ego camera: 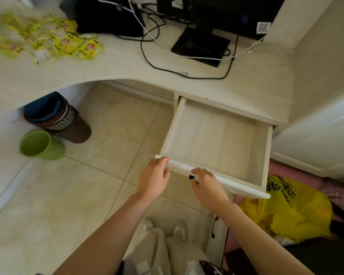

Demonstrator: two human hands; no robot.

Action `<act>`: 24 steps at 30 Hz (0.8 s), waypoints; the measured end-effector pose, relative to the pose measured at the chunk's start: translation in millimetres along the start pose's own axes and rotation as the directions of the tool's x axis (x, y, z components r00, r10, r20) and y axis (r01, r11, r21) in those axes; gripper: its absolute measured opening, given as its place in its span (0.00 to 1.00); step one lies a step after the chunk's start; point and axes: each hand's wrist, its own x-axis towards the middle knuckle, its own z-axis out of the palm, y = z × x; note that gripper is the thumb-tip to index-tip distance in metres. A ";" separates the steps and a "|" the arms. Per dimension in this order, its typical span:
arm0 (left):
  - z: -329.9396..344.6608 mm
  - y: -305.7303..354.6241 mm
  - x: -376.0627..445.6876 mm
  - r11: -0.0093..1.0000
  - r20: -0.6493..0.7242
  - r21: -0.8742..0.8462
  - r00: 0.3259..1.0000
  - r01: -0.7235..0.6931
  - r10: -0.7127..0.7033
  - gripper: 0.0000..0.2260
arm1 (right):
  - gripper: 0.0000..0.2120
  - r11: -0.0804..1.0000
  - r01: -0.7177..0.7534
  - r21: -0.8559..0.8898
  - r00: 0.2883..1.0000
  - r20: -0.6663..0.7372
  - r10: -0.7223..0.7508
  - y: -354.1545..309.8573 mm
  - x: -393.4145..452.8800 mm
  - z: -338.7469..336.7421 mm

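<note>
Drawer (216, 139) is standing pulled out from under the desk (127, 64), toward the person, its front panel lying crosswise and its slide running straight back into the desk. Left hand (154, 178) is gripping the panel's end nearer the desk's knee space; right hand (207, 185) is curling over the panel at the black handle (192, 178). Both are sitting equally near, so any push is likely being shared.

Before you: drawer (213, 139) pale whitewashed woodgrain, handle (191, 177) black; desk (127, 66) same grain; packets (68, 42) yellow; basket (41, 144) green; bin (75, 130) brown; bag (290, 211) yellow, black lettering; floor (107, 126) beige.
</note>
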 end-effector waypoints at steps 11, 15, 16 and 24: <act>-94.0 -96.8 -22.2 0.954 -0.192 -0.104 0.936 0.281 -0.296 0.11 | 0.16 0.986 0.163 -0.023 0.985 0.070 -0.161 -129.5 47.6 26.8; -134.5 -145.3 -17.5 0.919 -0.227 -0.133 0.891 0.372 -0.394 0.12 | 0.16 0.979 0.199 -0.035 0.976 0.097 -0.195 -185.0 73.1 44.9; -145.0 -158.2 -14.9 0.913 -0.231 -0.133 0.884 0.385 -0.407 0.12 | 0.15 0.979 0.200 -0.029 0.975 0.100 -0.196 -199.7 81.0 48.6; -218.4 -255.0 23.7 0.889 -0.264 -0.111 0.849 0.444 -0.457 0.11 | 0.17 0.972 0.235 -0.029 0.966 0.118 -0.230 -311.7 149.7 67.7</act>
